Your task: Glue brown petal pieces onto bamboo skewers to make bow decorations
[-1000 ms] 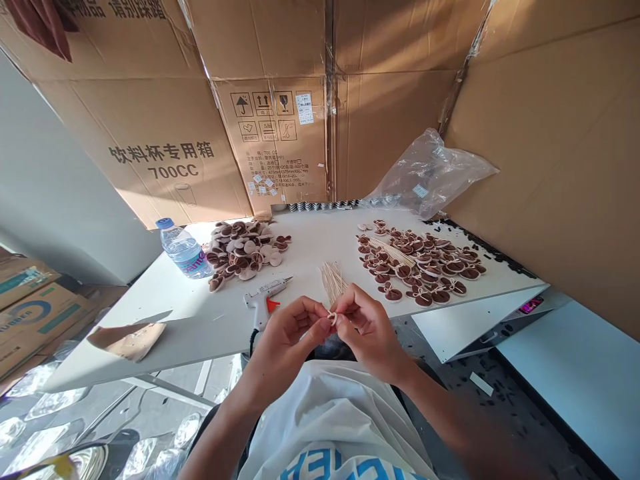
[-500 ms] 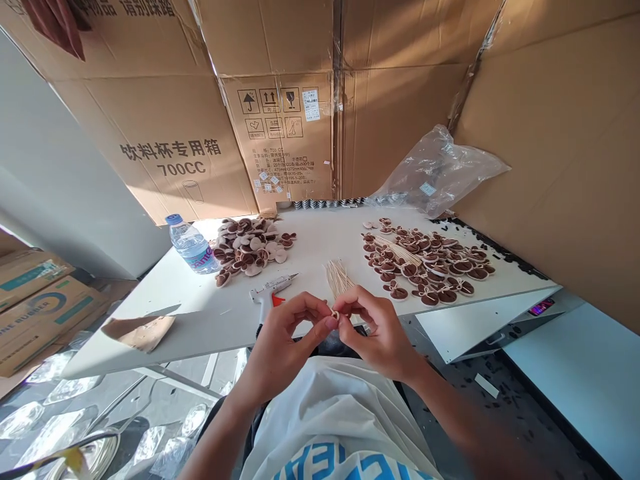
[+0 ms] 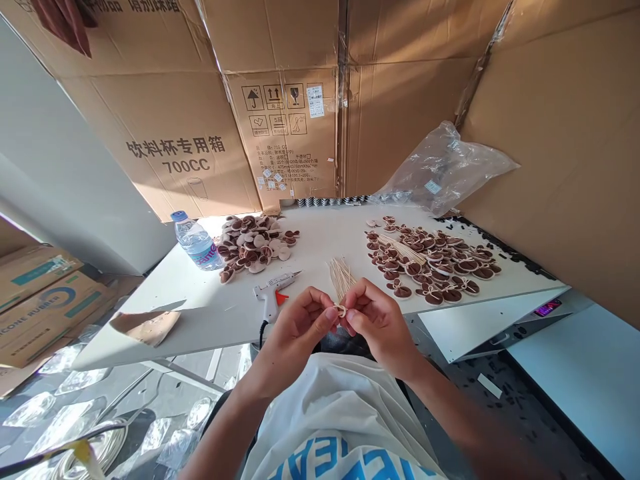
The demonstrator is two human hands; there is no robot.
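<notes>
My left hand (image 3: 299,325) and my right hand (image 3: 376,319) meet at the table's near edge, fingertips pinched together on a small pale loop-shaped piece (image 3: 341,310). Just beyond them lies a bundle of thin wooden sticks (image 3: 340,275). A white glue gun (image 3: 273,291) with an orange trigger rests left of the sticks. A heap of brown and cream round pieces (image 3: 253,245) sits at the far left, and a spread of brown pieces with pale bows (image 3: 435,263) covers the right side.
A water bottle (image 3: 194,241) stands at the left of the white table (image 3: 210,313). A clear plastic bag (image 3: 445,170) lies at the back right. Cardboard boxes (image 3: 280,100) wall the back and right. A brown scrap (image 3: 145,325) lies at the left edge.
Both hands stayed pinched on the small piece, with only slight finger shifts. The camera tilted a little, so everything sits slightly higher and further right in view.
</notes>
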